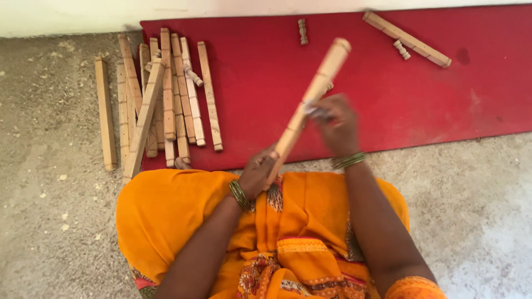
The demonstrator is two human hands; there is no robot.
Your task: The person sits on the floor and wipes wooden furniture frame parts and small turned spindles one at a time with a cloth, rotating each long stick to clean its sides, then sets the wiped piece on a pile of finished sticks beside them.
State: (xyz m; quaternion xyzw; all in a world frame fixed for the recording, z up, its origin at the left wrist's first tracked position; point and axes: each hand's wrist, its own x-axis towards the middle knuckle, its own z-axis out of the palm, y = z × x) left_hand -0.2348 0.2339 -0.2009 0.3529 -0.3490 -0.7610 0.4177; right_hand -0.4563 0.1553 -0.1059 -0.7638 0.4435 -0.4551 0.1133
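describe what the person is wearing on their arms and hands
Both forearms are bare, with no sleeves reaching them. The left hand has a stack of thin green bangles at the wrist, and the right hand has a similar green stack. Orange patterned cloth covers the lap below.

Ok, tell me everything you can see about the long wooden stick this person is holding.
The wooden stick is a long, pale, lathe-turned rod with shallow grooved rings near its upper end. It looks like bare, unfinished wood. It tilts diagonally, lower end toward the lap, upper end up and to the right over the red mat. The left hand grips its lower end; the right hand touches its middle, pressing something small and pale, too blurred to identify, against it.
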